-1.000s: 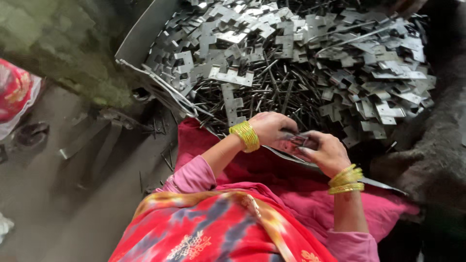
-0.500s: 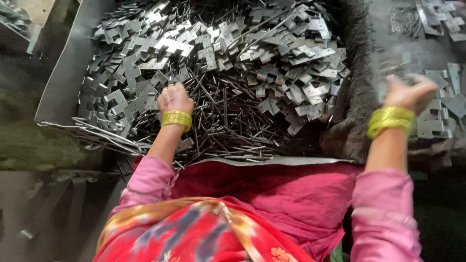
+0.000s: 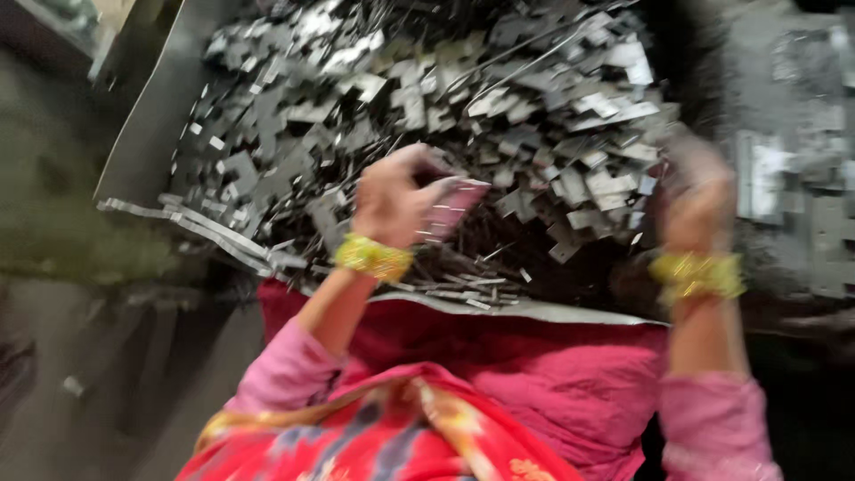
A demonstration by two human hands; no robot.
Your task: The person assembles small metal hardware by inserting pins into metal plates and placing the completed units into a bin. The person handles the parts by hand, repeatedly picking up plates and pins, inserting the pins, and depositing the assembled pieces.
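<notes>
Left hand [image 3: 392, 200]: raised over the front of the heap, fingers curled around a small flat metal piece [image 3: 452, 207] that is pinched between thumb and fingertips; a yellow bangle [image 3: 372, 257] is worn at the wrist.
Right hand [image 3: 699, 200]: lifted at the right edge of the heap (heavily blurred); whether anything is gripped cannot be told.
Held piece: in the left hand, just above the heap, tilted, with a pinkish tint from the cloth below.
Heap of stamped metal pieces [image 3: 463, 116]: piled high in a metal tray [image 3: 151, 134], mixed with thin rods [image 3: 454, 285] near the front rim.
Progress: one piece is judged to be picked out; by far the larger share of the heap is seen unsorted, so most of the work appears left.
Lap: covered by red and pink cloth [image 3: 552, 374], touching the tray's front rim.
</notes>
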